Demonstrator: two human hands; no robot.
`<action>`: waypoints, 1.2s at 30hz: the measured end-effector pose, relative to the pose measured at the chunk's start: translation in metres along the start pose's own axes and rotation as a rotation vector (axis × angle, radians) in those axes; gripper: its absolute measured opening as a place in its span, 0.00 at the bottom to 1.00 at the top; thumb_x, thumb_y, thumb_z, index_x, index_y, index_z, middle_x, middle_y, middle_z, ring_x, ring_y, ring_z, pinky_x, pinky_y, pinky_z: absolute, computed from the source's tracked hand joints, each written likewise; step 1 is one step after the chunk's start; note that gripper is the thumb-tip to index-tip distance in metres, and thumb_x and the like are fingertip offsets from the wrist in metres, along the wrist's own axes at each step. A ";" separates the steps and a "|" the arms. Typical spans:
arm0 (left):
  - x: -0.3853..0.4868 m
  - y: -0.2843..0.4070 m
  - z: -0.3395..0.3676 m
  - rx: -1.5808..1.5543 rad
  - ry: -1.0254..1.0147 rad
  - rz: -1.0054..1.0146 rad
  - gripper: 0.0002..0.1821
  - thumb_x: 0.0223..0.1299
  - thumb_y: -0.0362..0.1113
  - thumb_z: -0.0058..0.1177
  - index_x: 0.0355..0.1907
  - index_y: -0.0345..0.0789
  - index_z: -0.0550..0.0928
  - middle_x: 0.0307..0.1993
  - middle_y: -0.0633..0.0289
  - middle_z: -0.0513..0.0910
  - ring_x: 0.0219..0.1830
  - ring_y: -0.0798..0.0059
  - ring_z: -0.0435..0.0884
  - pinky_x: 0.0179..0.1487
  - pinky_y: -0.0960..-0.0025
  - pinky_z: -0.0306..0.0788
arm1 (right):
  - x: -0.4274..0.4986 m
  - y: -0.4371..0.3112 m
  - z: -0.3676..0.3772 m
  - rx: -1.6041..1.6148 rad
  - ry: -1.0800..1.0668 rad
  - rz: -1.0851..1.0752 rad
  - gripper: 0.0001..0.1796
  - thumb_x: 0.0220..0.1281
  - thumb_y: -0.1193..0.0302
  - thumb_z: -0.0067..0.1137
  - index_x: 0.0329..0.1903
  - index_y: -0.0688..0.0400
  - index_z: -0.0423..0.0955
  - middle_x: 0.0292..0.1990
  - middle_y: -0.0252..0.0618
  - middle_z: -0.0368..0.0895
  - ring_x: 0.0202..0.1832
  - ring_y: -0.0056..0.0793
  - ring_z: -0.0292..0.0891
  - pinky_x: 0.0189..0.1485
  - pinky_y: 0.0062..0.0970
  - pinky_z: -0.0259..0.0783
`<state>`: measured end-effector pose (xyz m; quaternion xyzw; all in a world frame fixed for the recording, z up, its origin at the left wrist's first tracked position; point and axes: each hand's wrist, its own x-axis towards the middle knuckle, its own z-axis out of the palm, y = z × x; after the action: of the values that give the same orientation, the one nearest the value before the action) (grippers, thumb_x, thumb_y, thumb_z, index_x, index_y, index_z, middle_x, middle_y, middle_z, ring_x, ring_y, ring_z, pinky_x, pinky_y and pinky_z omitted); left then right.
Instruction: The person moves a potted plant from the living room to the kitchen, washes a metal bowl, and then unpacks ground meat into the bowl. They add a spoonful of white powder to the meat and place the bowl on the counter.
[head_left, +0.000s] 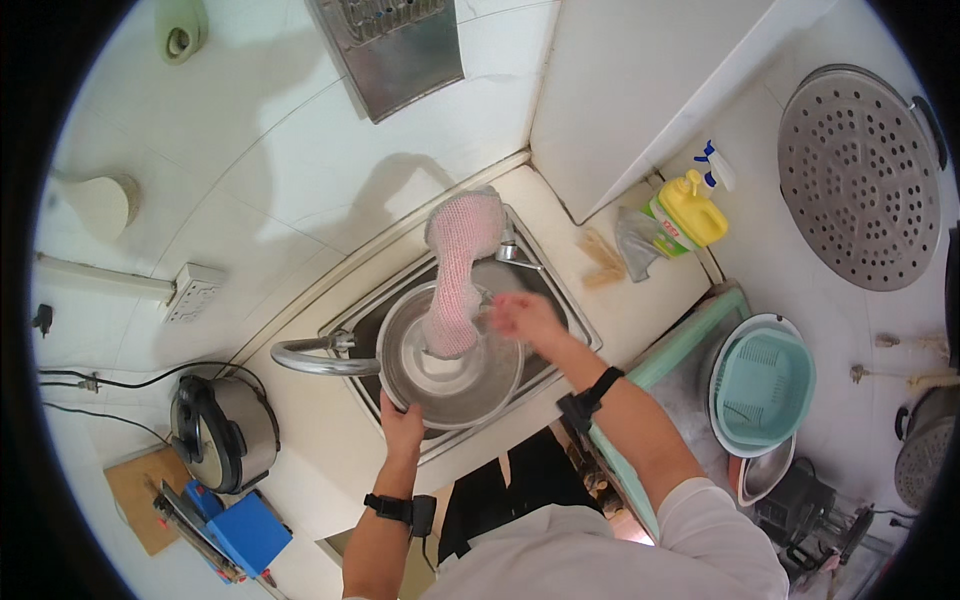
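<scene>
My left hand (402, 429) grips the near-left rim of a round stainless steel basin (397, 390) over the sink (568, 330). A pink-and-white mesh cloth (454, 277) stretches from beyond the sink's back edge down over the inside of the basin; whether it rests on anything or is in the air cannot be told. Just right of the cloth, above the basin's right side, is my right hand (525, 322), blurred, with its fingers bent. Whether it touches the cloth or holds something is unclear. The curved metal faucet (322, 358) ends at the basin's left rim.
An electric pressure cooker (225, 431) and a blue box-like object (249, 532) are on the left. A yellow pump bottle (686, 214) and a spray bottle (718, 169) stand back right. Teal and white basins (765, 390) lie at right; a perforated steamer plate (859, 180) hangs on the wall.
</scene>
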<state>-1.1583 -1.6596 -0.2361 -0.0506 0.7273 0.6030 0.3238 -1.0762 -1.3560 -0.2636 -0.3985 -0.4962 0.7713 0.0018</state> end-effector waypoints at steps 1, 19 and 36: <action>-0.003 0.003 -0.002 -0.002 0.000 0.003 0.35 0.53 0.18 0.47 0.69 0.32 0.66 0.60 0.55 0.76 0.62 0.67 0.73 0.67 0.68 0.64 | 0.007 -0.006 -0.021 -0.232 0.163 -0.137 0.16 0.64 0.76 0.56 0.55 0.55 0.75 0.41 0.36 0.85 0.41 0.37 0.82 0.47 0.31 0.77; -0.136 0.034 -0.102 0.165 0.171 -0.174 0.32 0.57 0.19 0.47 0.67 0.33 0.68 0.57 0.58 0.78 0.57 0.70 0.78 0.59 0.69 0.72 | -0.007 0.030 0.032 0.205 -0.017 0.186 0.15 0.69 0.72 0.50 0.57 0.56 0.71 0.46 0.38 0.80 0.44 0.32 0.79 0.37 0.36 0.77; -0.182 0.016 -0.144 -0.036 0.296 -0.186 0.37 0.54 0.19 0.44 0.70 0.37 0.65 0.54 0.60 0.79 0.46 0.77 0.80 0.34 0.77 0.74 | 0.022 0.072 0.081 1.187 -0.456 0.299 0.14 0.74 0.58 0.48 0.51 0.51 0.73 0.44 0.34 0.79 0.43 0.33 0.76 0.34 0.28 0.78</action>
<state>-1.0821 -1.8437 -0.1164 -0.2117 0.7484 0.5691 0.2666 -1.1127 -1.4453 -0.3169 -0.2210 0.0867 0.9714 0.0090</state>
